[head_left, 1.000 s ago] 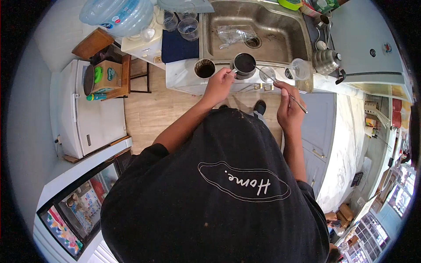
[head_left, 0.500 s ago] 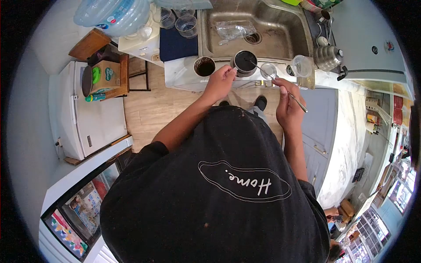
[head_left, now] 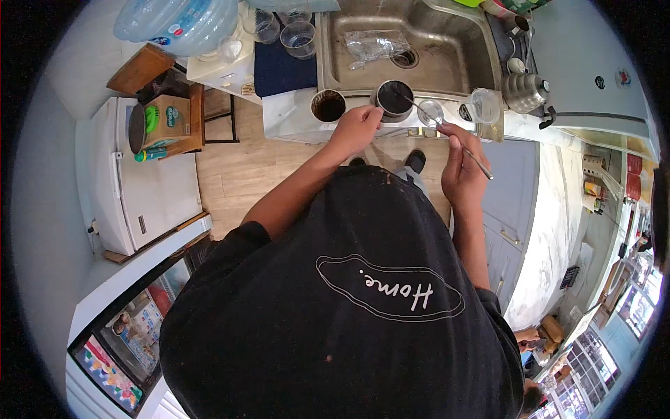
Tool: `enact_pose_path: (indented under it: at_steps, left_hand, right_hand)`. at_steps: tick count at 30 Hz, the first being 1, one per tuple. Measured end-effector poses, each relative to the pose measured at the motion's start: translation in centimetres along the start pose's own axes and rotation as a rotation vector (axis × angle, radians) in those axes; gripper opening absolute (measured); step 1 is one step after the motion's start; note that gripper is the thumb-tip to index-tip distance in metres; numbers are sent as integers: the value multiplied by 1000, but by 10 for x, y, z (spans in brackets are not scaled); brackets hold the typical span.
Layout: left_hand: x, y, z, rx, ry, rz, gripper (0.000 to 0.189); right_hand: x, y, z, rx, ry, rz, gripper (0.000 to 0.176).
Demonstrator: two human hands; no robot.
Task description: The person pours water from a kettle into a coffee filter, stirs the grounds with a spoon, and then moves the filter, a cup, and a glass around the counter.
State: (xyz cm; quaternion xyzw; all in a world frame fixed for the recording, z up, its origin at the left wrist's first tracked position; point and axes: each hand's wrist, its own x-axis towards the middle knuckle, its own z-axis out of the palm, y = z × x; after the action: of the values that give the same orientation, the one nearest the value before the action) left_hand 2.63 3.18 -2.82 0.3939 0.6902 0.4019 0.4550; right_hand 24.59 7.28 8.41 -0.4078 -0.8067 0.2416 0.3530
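My left hand (head_left: 358, 130) is closed at the near left side of a round metal cup (head_left: 380, 112), gripping it by its handle. Dark, nearly black contents fill part of the cup. A long-handled metal spoon (head_left: 483, 165) is pinched in my right hand (head_left: 463, 171). Its far end reaches into the dark contents, and its shaft passes over a small clear glass (head_left: 430, 112) on the counter. Left of the metal cup stands a white-rimmed container (head_left: 328, 105) with dark brown residue inside.
Behind the counter edge (head_left: 293, 120) is a steel sink (head_left: 447, 31) holding a clear plastic bag (head_left: 375, 46). Clear cups (head_left: 299, 40) stand on a dark cloth (head_left: 285, 70) at left. A clear plastic container (head_left: 484, 106) and a metal kettle (head_left: 523, 93) are at right.
The view has shifted slightly. My left fingers have closed in further over the cup's handle. The spoon has moved only a little, its end still in the cup.
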Motion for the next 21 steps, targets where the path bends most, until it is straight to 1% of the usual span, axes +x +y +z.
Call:
enact_pose_path:
  at_steps: [1, 4, 7, 10, 14, 16, 19, 21]
  left_hand:
    - [2, -6, 1, 9, 6, 7, 41]
    - [2, -6, 0, 10, 11, 4, 42]
    - [0, 0, -2, 21, 2, -10, 42]
    - [-2, 3, -3, 34, -9, -5, 42]
    - [-6, 11, -5, 25, -23, -33, 44]
    - [-2, 3, -4, 14, -43, -51, 44]
    - [-1, 2, -4, 32, -62, -51, 45]
    - [-2, 0, -4, 25, -30, -11, 44]
  right_hand:
    - [1, 1, 0, -10, -2, 25, 13]
    - [-1, 8, -6, -40, 22, -20, 13]
    - [-4, 9, -10, -29, 20, -101, 18]
    - [-2, 4, -3, 1, -5, -105, 13]
    - [2, 1, 1, -13, 2, -28, 13]
    - [1, 6, -4, -13, 25, 3, 13]
    - [-1, 11, -10, -9, 23, -76, 13]
    - [-1, 9, -9, -21, -14, -122, 17]
